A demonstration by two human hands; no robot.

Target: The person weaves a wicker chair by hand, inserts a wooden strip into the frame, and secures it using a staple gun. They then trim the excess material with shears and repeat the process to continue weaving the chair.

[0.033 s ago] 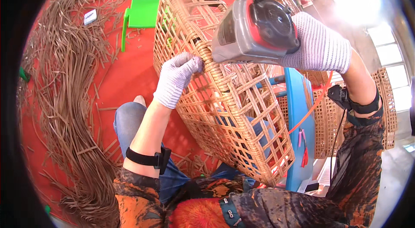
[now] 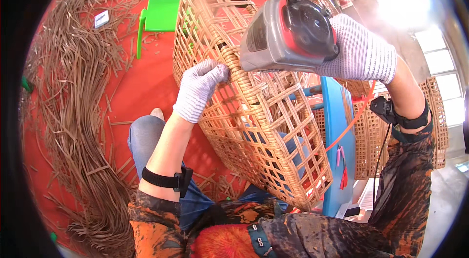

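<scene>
A tan wicker basket [image 2: 281,133] with an open lattice weave stands tilted over my lap, its bound edge facing up. My left hand [image 2: 198,87], in a striped white glove, has its fingers closed at that wrapped edge, pinching it. Whether a loose strand is also between the fingertips is hidden. My right hand [image 2: 364,53], gloved alike, is wrapped round the handle of a pneumatic nail gun [image 2: 259,38] with a grey body and a black and red cap. The gun lies over the basket's edge, just right of my left hand; its nose is out of sight.
A long heap of brown rattan strips [image 2: 73,111] covers the red floor at left. Beyond the basket is a green chair [image 2: 163,9]. A blue table [image 2: 337,126] stands at right, with an orange air hose [image 2: 354,120] passing it. Stacked woven panels [image 2: 373,136] lie behind.
</scene>
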